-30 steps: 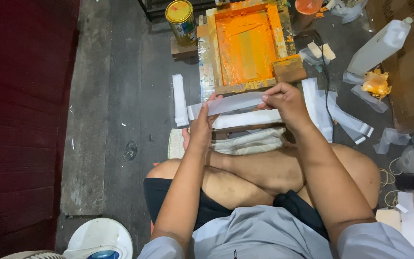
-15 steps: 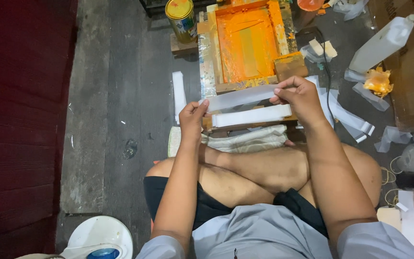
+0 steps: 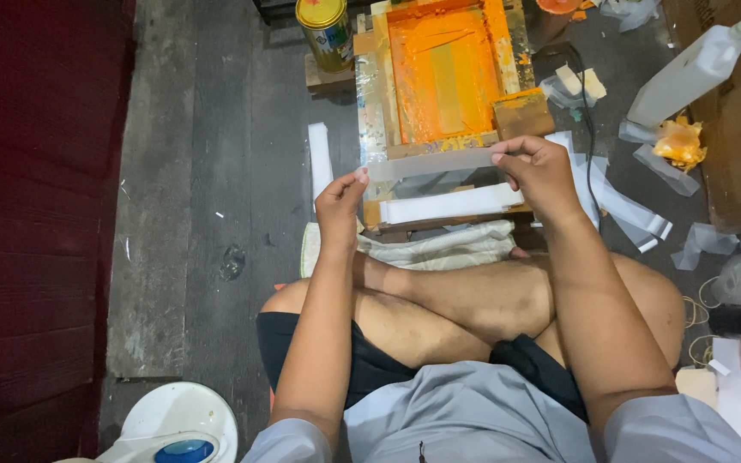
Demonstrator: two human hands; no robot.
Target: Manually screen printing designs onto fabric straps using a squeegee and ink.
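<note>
Your left hand (image 3: 340,201) pinches one end of a pale strip (image 3: 430,163) and your right hand (image 3: 542,176) pinches the other, so the strip hangs taut between them, just over the near edge of the frame (image 3: 370,94). The risk, as I judge it, lies in that stretch: the strip looks thin, limp and slightly translucent, and if one pinch slackens it could sag onto the wet-looking orange ink (image 3: 443,73) inside the frame, or twist and fold on itself. The ink is thick, glossy and unevenly spread, with a paler patch in the middle; a block (image 3: 523,111) smeared with the same orange sits at the frame's near right corner, close to your right knuckles, so a brush there could mark your hand and then the strip. A second, whiter strip (image 3: 448,204) lies flat just below your hands. A round yellow can (image 3: 325,30) stands to the left of the frame, and a white plastic bottle (image 3: 688,73) leans at the right among curled offcuts (image 3: 636,210) on the rough grey floor (image 3: 207,171).
</note>
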